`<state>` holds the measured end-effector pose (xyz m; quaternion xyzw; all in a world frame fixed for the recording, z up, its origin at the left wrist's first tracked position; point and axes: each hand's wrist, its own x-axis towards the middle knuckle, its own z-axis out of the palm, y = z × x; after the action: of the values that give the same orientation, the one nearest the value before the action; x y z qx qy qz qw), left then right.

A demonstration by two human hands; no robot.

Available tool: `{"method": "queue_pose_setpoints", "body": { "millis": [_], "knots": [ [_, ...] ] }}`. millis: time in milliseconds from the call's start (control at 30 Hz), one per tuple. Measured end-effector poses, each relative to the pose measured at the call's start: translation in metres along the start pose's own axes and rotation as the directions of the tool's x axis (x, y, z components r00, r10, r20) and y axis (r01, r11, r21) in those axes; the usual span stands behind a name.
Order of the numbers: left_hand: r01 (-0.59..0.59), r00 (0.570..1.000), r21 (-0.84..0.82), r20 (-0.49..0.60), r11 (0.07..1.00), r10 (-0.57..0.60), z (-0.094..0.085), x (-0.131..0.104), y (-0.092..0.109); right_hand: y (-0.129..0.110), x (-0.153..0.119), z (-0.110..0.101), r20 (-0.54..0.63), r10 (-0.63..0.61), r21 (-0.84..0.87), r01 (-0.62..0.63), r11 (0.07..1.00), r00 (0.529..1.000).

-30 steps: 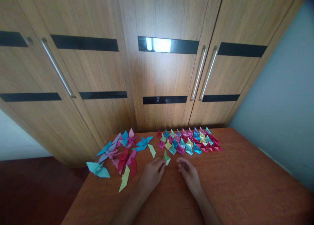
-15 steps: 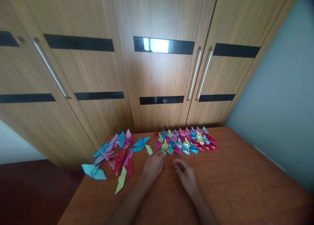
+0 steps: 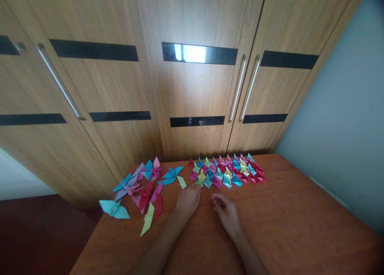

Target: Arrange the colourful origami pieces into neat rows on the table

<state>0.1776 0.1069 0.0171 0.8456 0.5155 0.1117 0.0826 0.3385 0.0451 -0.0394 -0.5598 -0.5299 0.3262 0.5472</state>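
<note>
My left hand is at the front left corner of several small folded paper pieces in rows, its fingertips at a small green piece. Whether the fingers grip that piece is hard to tell. To the right, my right hand hovers over or rests on the table with curled fingers, and nothing shows in it. The rows include a pink piece and a blue piece. Left of my left hand lies a loose group of larger paper cranes, among them a red one and a yellow-green one.
The brown wooden table stands against a wooden wardrobe with metal handles. A light blue crane lies near the table's left edge. On the right is a pale wall.
The view has shifted very slightly. Both hands stay in nearly the same places, and the paper pieces show no clear movement.
</note>
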Motion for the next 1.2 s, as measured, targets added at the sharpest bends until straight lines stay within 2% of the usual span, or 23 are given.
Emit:
{"method": "queue_pose_setpoints", "body": {
  "millis": [567,833,933,1067,1200],
  "knots": [
    [0.005,1.0,-0.043,0.011,0.999,-0.005,-0.002,0.001,0.003,0.002,0.001,0.0,0.011,-0.042,-0.034,0.043,0.999,0.999],
    [-0.005,0.999,-0.09,-0.044,0.996,0.001,-0.006,-0.005,0.004,0.002,0.001,0.0,0.016,-0.015,-0.008,0.015,1.0,1.0],
    [-0.029,0.997,-0.17,-0.08,0.985,0.016,-0.013,-0.016,0.004,0.003,0.001,0.001,0.007,0.002,0.005,-0.002,1.0,1.0],
    [-0.08,0.99,-0.393,-0.139,0.916,0.027,-0.021,-0.049,-0.004,-0.001,0.0,0.001,0.015,-0.018,-0.026,0.018,0.999,1.0],
    [-0.023,0.998,-0.51,-0.057,0.86,-0.007,-0.018,-0.09,-0.019,-0.009,-0.003,0.002,0.037,-0.083,-0.126,0.087,0.988,0.996]
  ]
}}
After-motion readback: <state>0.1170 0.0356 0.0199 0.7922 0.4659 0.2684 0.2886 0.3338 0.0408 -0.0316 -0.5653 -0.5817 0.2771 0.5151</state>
